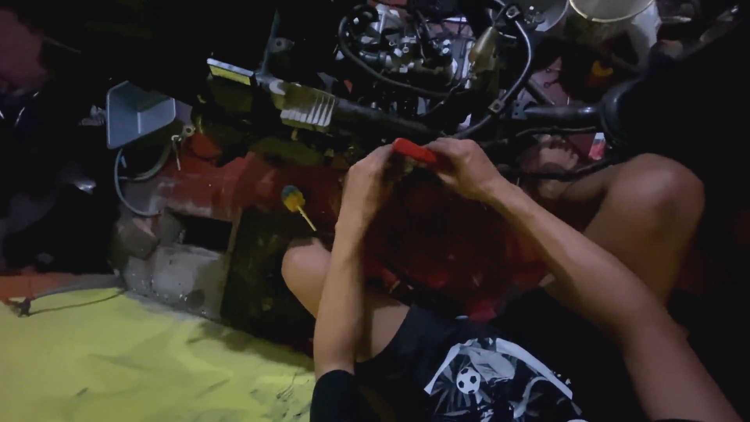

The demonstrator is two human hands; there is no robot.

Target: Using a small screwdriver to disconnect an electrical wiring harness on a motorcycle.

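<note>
My right hand (466, 166) is closed around a red-handled tool (414, 151) held up against the underside of a dark engine (406, 47) with black hoses. Just left of it, my left hand (367, 184) has its fingers curled at the tool's other end; whether it grips the tool or a part beside it is too dark to tell. The tool's tip is hidden between the hands. Below them I sit with bare knees (305, 266) raised, in dark shorts with a white print.
A yellow-handled screwdriver (296, 203) leans by the red body panel (234, 184). There is a grey box (137, 113) at the left, a ribbed metal part (308, 108) above, a concrete block (176, 273) lower left, yellow floor (117, 359), and a white bucket (613, 16) at the top right.
</note>
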